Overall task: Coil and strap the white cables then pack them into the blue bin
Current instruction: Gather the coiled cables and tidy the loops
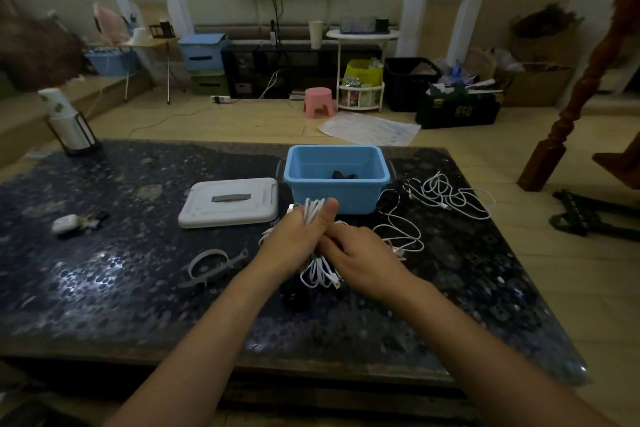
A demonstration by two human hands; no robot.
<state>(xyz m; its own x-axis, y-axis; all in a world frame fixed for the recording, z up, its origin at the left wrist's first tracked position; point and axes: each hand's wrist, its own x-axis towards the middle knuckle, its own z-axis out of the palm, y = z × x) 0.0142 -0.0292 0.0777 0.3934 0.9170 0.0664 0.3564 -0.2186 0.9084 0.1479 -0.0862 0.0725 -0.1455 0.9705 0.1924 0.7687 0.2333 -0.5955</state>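
White cable [317, 218] fills the middle of the head view: a bundle of loops held just in front of the blue bin [337, 177], above the dark stone table [104, 270]. The left hand [298, 236] grips the bundle, fingers curled round it and thumb up along the strands; the right hand [360, 250] has its fingers bent in at the bundle's middle, probably working a strap round it (the strap itself is hidden). Loops and a plug hang below the hands. Something dark already lies in the bin, too dim to name. Loose white cables [446, 194] sprawl to the bin's right, uncoiled. Grey straps [211, 263] wait on the left, near the white lid [230, 201]. By my reckoning the job is at an early or middle stage.
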